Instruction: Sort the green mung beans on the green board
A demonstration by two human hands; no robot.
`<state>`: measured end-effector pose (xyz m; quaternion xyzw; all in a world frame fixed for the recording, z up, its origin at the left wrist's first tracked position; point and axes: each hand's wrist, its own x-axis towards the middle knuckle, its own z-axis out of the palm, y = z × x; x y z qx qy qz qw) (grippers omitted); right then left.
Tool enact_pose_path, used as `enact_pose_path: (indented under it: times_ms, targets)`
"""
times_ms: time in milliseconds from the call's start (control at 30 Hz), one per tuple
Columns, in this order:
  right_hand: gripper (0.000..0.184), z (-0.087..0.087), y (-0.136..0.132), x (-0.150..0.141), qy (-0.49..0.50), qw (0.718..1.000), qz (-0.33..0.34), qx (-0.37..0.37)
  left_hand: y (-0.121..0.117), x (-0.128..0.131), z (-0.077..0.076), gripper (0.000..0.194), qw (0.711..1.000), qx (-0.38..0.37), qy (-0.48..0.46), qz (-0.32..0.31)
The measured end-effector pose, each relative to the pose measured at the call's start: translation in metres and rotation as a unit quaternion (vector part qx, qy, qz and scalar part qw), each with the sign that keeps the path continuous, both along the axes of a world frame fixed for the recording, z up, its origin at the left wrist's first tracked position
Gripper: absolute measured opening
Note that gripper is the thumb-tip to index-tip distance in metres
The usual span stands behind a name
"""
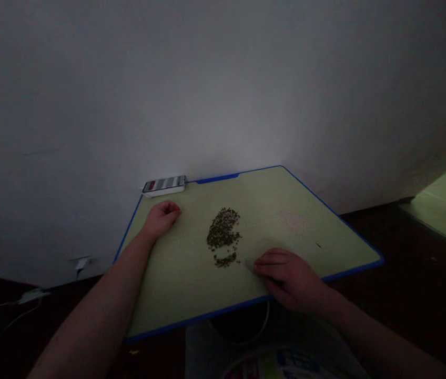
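My left hand [162, 218] rests at the left side of the pale yellow-green tabletop [191, 295], its fingers curled in with nothing visible in them. To its right lies a spread pile of small dark brown grains or seeds [221, 231], with a smaller strip of them [225, 260] at its near side. My right hand [282, 271] is low over the near edge, right of that strip, fingers closed together. At its fingertips is a small pale grey patch [249, 264]; whether it is a held piece or loose grains I cannot tell.
A thin scatter of pale grains [292, 221] lies to the right, with a small dark sliver [318, 245] nearby. A phone [164, 184] lies on a white box at the back left corner. The wall [215, 95] stands behind; a round container [262, 329] is below the front edge.
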<state>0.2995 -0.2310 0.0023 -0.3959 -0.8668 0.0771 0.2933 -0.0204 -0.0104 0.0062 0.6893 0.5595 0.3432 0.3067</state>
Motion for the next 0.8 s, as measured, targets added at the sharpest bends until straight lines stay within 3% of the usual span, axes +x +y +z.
enact_pose_path:
  times_ms: [233, 533, 800]
  targets:
    - [0.029, -0.003, -0.004, -0.016, -0.052, 0.998, -0.007, 0.015, 0.004, -0.003, -0.004, 0.021, 1.000, -0.003, -0.012, -0.006]
    - [0.030, 0.008, 0.000, -0.049, -0.147, 0.986, -0.080, -0.022, 0.000, -0.001, 0.000, 0.021, 1.000, -0.017, -0.012, 0.005]
    - [0.028, 0.009, -0.001, -0.041, -0.160, 0.979, -0.125, -0.021, 0.002, -0.001, -0.002, 0.020, 1.000, -0.004, -0.012, 0.002]
